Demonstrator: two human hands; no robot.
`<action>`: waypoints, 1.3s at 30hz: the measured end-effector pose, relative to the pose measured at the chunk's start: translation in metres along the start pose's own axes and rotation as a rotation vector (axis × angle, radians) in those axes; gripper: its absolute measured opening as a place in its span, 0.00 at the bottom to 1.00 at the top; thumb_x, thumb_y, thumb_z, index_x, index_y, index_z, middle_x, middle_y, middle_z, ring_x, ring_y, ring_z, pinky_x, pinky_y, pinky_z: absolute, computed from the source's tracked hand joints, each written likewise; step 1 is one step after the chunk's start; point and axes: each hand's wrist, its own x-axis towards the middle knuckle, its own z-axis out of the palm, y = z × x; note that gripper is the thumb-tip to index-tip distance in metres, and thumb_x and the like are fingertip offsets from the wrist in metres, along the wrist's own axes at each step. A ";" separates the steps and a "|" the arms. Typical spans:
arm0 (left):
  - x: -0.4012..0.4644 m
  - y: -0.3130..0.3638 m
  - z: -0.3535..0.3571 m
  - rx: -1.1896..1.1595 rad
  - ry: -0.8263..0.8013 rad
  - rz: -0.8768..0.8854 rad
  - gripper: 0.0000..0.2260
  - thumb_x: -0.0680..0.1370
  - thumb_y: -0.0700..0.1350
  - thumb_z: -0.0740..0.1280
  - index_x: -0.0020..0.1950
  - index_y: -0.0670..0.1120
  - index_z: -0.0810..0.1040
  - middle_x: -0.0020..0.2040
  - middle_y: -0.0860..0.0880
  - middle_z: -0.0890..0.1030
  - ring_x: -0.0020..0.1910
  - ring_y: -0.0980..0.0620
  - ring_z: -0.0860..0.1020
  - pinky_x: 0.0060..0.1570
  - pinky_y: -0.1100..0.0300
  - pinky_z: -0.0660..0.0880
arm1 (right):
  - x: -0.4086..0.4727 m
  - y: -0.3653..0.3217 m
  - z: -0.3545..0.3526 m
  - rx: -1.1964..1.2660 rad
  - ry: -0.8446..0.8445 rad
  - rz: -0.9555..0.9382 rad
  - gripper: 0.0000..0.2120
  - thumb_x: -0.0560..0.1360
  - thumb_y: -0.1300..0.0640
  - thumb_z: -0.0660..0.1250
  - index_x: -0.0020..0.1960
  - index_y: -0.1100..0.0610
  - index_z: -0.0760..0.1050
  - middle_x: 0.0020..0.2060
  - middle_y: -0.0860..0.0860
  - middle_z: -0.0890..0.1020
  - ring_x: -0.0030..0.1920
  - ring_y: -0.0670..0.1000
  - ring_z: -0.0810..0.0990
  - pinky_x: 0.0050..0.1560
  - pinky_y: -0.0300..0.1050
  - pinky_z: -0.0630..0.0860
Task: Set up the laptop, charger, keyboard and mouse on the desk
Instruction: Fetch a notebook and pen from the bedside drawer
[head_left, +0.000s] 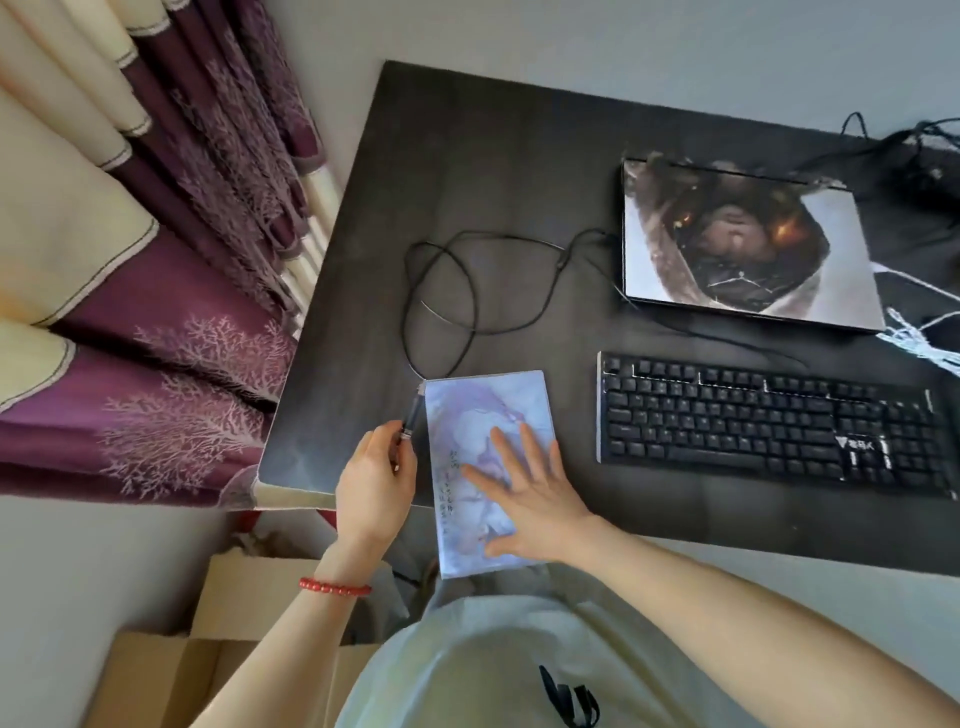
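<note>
While flat on the pale blue marbled mouse pad (470, 415), right hand (524, 493) with fingers spread straight, palm down, pressing the pad against the near left part of the dark desk (467, 182). Near edge of the pad hanging a little past the desk's front edge. Left hand (376, 483) just beside the pad's left side, fingers curled round a small dark cylindrical object (409, 423) — possibly a plug or connector, hard to tell — its far end lying against the pad's upper left corner. Red bead bracelet (335, 587) on the left wrist.

Beyond the pad, black cable (441, 291) looping loosely over the desk and running right toward the laptop (748, 244). Laptop closed, lid covered with a dark-and-white picture skin, lying at the far right of the desk. Black keyboard (769, 415) nearer than the laptop, close to it but apart, keys up, well apart from the pad on its right. Dark tangle at the far right corner (930, 166) — possibly the charger with its cords, too blurred to be sure. White cord (919, 332) bunched at the right edge, between laptop and keyboard. Mouse not made out.

Purple and cream curtain (156, 260) to the left of the desk; cardboard boxes (208, 649) on the floor at lower left.
</note>
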 end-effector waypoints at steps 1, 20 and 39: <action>0.002 -0.002 -0.001 0.004 -0.004 -0.003 0.10 0.78 0.42 0.61 0.58 0.41 0.74 0.49 0.42 0.81 0.44 0.40 0.79 0.43 0.51 0.75 | 0.004 -0.003 -0.001 0.022 0.001 0.020 0.43 0.67 0.34 0.63 0.73 0.39 0.41 0.75 0.55 0.36 0.70 0.66 0.27 0.66 0.71 0.36; 0.085 0.029 0.014 -0.069 0.039 -0.009 0.07 0.77 0.43 0.63 0.52 0.44 0.79 0.43 0.44 0.80 0.37 0.47 0.77 0.40 0.57 0.73 | 0.097 0.041 -0.091 0.906 0.491 0.294 0.19 0.78 0.64 0.56 0.68 0.58 0.66 0.68 0.54 0.70 0.69 0.54 0.65 0.66 0.41 0.61; 0.095 0.097 0.122 0.440 -0.097 0.172 0.12 0.72 0.49 0.70 0.41 0.41 0.74 0.33 0.43 0.79 0.35 0.41 0.78 0.26 0.53 0.72 | 0.031 0.119 -0.046 0.208 0.379 0.367 0.24 0.79 0.53 0.51 0.74 0.53 0.54 0.74 0.53 0.60 0.75 0.53 0.51 0.73 0.56 0.39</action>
